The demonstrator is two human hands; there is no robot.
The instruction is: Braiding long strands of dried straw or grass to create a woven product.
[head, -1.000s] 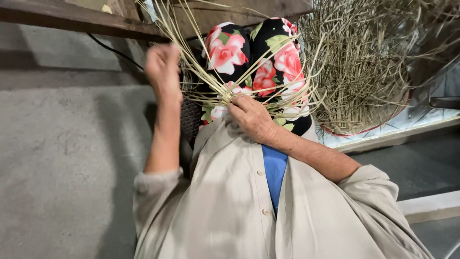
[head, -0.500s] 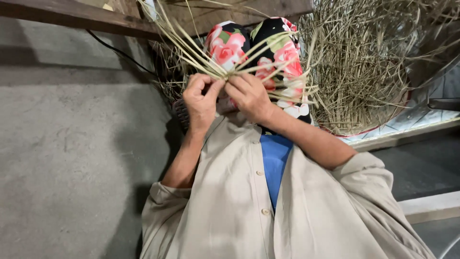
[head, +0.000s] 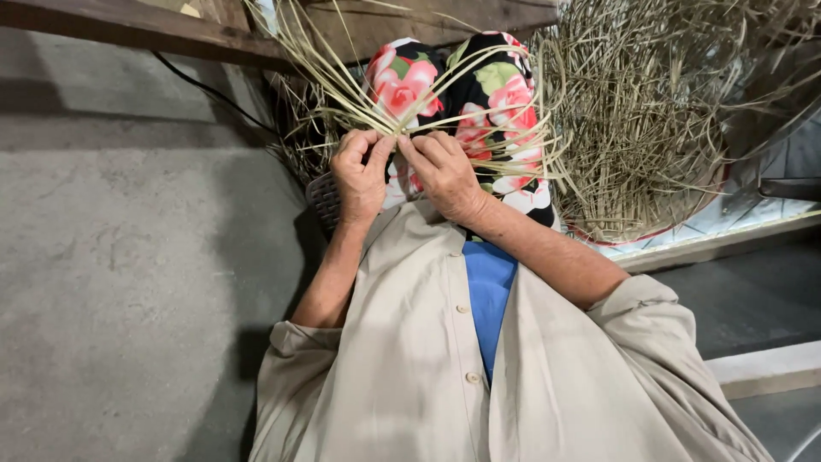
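Both my hands meet in front of my chest on a bundle of long pale straw strips (head: 342,85). My left hand (head: 359,175) pinches the strips from the left, fingers curled round them. My right hand (head: 440,171) grips the same strips from the right, and the fingertips of the two hands touch. The strips fan out up and left and also right across my knees, which are covered in black cloth with pink flowers (head: 496,94). My open beige shirt (head: 410,359) and blue undershirt (head: 487,291) fill the lower part of the view.
A big heap of dried straw (head: 650,128) lies on the right, on a light mat with a red edge (head: 650,235). Grey concrete floor (head: 128,282) is on the left. A wooden beam (head: 154,34) and a black cable (head: 205,85) run along the top. A low step (head: 761,368) lies lower right.
My left hand, raised out to the left with strips a second ago, has come back in to meet my right hand on the bundle. The right hand has barely moved.
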